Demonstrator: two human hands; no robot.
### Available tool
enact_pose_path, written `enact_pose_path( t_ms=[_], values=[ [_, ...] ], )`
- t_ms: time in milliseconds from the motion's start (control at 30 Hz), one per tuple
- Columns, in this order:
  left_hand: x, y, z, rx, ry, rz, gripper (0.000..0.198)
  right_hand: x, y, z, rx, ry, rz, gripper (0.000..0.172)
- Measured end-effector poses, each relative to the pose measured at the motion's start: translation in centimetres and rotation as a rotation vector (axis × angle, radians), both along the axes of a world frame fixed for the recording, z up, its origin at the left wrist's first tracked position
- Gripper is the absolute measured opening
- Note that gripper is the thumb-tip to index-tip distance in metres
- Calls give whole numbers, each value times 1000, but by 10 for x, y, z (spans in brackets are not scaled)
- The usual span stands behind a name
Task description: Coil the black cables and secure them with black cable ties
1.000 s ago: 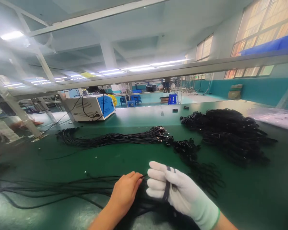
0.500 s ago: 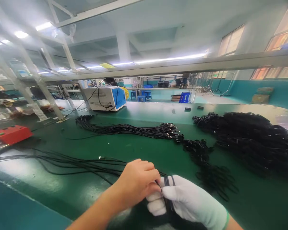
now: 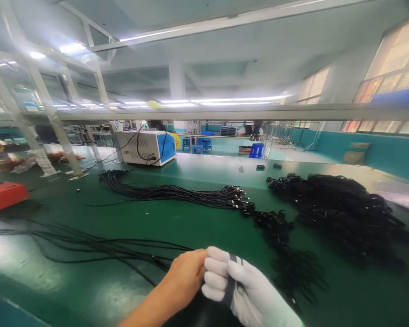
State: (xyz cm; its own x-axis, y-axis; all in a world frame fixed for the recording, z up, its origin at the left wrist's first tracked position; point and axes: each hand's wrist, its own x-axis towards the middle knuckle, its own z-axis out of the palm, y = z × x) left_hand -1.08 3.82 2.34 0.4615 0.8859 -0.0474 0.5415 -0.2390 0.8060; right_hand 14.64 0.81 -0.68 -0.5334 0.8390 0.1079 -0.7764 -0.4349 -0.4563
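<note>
My right hand, in a white knit glove, is curled with a black cable wound in several turns round its fingers. Bare and closed, my left hand presses against the gloved fingertips from the left. Its own fingertips are hidden behind the glove, where they hold the cable's running part. Long loose black cables stretch across the green table to the left of my hands. Beyond them lies a straight bundle of black cables with silvery connector ends.
Coiled black cables form a large pile at the right and a smaller heap nearer the middle. A white and blue machine stands at the back, a red box at left. A shelf beam crosses overhead.
My left hand has gone from pinching the cable over the gloved fingers to behind their tips. The gloved fingers are curled closer together. The camera view has shifted slightly.
</note>
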Motion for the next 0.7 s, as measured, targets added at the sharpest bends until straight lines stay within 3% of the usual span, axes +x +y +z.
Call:
enact_pose_path(
  t_ms=[100, 267, 433, 533, 600, 700],
  values=[
    [0, -9, 2, 189, 366, 87, 26, 12, 6, 4, -8, -46, -150, 25],
    [20, -32, -2, 272, 726, 115, 28, 28, 15, 3, -90, -110, -290, 31],
    [32, -46, -10, 486, 704, 39, 24, 28, 16, -1, -60, -193, -309, 35],
    [28, -44, -12, 730, 627, -24, 17, 23, 13, -1, -21, -283, -293, 36],
    [22, -37, -4, 929, 596, -138, 15, 17, 10, 0, -8, -370, -263, 35],
    [10, -21, 20, 1115, 583, -374, 13, 8, 4, 2, 69, -418, -139, 17]
  ],
)
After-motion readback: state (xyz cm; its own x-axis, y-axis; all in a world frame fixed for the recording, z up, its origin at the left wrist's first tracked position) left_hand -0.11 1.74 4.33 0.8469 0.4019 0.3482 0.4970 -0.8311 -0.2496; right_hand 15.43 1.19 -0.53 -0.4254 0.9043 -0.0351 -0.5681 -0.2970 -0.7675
